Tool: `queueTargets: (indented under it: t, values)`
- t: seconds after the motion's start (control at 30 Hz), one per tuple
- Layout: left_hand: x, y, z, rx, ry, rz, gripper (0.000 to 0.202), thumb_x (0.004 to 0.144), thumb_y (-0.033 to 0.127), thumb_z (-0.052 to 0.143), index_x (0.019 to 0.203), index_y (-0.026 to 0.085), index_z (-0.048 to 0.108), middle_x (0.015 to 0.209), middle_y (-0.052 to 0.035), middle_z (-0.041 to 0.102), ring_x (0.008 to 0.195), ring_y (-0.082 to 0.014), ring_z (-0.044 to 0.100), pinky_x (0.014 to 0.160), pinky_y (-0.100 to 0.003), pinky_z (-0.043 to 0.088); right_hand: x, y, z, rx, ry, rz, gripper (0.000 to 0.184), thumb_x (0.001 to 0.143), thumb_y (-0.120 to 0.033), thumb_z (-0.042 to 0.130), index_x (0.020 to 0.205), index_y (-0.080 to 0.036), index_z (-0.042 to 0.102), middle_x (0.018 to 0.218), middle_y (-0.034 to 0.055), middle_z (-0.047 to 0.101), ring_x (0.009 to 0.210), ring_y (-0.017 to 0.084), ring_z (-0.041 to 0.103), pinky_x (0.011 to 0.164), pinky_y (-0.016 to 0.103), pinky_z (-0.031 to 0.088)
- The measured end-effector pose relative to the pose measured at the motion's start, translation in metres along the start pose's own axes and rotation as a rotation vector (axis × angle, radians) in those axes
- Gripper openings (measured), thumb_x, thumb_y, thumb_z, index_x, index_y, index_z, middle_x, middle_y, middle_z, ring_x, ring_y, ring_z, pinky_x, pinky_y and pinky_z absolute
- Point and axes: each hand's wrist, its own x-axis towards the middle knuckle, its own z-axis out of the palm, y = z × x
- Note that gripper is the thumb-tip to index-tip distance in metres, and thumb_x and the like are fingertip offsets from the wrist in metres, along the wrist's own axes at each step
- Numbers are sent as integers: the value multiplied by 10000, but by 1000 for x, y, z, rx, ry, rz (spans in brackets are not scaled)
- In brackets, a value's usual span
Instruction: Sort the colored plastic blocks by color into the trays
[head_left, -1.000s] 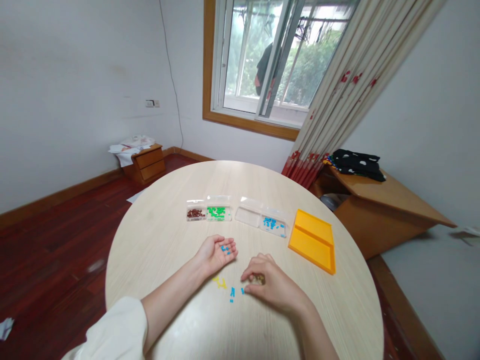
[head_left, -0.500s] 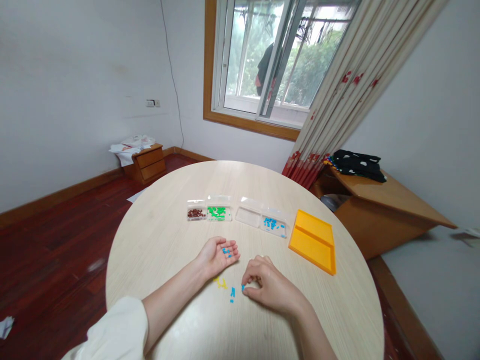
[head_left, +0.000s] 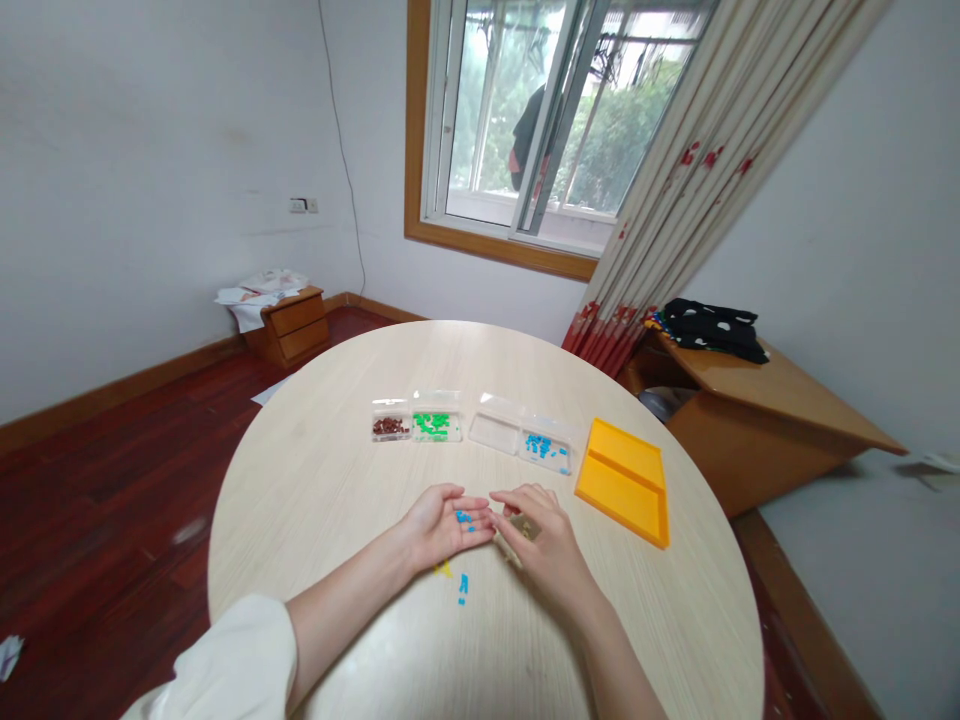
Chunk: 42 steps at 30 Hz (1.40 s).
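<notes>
My left hand is held palm up over the table, its fingers stretched out. Several small blue bricks lie on its palm and fingers. Close against its fingertips is my right hand, thumb and index finger parted, with no brick visible between them. A beige patch shows beneath the right hand's fingers; I cannot make out what it is. On the table below the left hand lie a few blue bricks and some yellow bricks, partly hidden by that hand.
Beyond my hands stand clear boxes with brown pieces, green pieces and blue pieces; one clear compartment shows no pieces. A yellow tray lies at the right of the round table. A person is outside the window.
My right hand has moved up and forward to the left fingertips, and its pinch on a blue brick has opened. My left hand has shifted slightly to the right.
</notes>
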Motion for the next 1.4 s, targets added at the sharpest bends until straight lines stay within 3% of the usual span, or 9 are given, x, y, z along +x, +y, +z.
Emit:
queueTargets:
  t: [0.1, 0.3, 0.43, 0.67, 1.4]
  values:
    - [1, 8, -2, -53, 44, 63, 179, 774, 132, 365, 798, 49, 521, 645, -125, 568, 600, -184, 594, 626, -308, 509, -2, -3, -3, 21, -96, 4, 86, 799, -176, 557, 813, -199, 639, 737, 25, 617, 754, 169, 536, 735, 326, 364]
    - [-1, 24, -3, -158, 131, 214, 149, 755, 84, 363, 778, 80, 510, 616, -88, 530, 552, -153, 549, 565, -283, 508, -9, -12, 3, 19, -523, -10, 180, 725, -157, 642, 873, -252, 683, 902, 7, 645, 910, 176, 530, 862, 339, 307]
    - [-2, 27, -2, -181, 145, 231, 146, 746, 75, 369, 774, 88, 511, 623, -78, 515, 549, -148, 540, 542, -278, 504, -10, -13, 9, -22, -628, -17, 195, 743, -129, 619, 877, -250, 690, 891, 2, 644, 882, 154, 536, 835, 303, 307]
    - [-3, 25, -1, -195, 152, 224, 144, 741, 71, 374, 782, 100, 509, 630, -64, 506, 541, -145, 533, 519, -284, 501, -8, -15, 11, -65, -642, -16, 118, 773, -125, 587, 765, -207, 671, 814, -6, 650, 842, 140, 550, 831, 289, 309]
    - [1, 24, -4, -166, 150, 237, 140, 749, 73, 364, 768, 91, 501, 625, -69, 508, 543, -139, 529, 550, -269, 499, -13, -13, 12, -114, -485, 1, 134, 779, -62, 523, 797, -188, 567, 842, 18, 596, 826, 166, 510, 777, 305, 358]
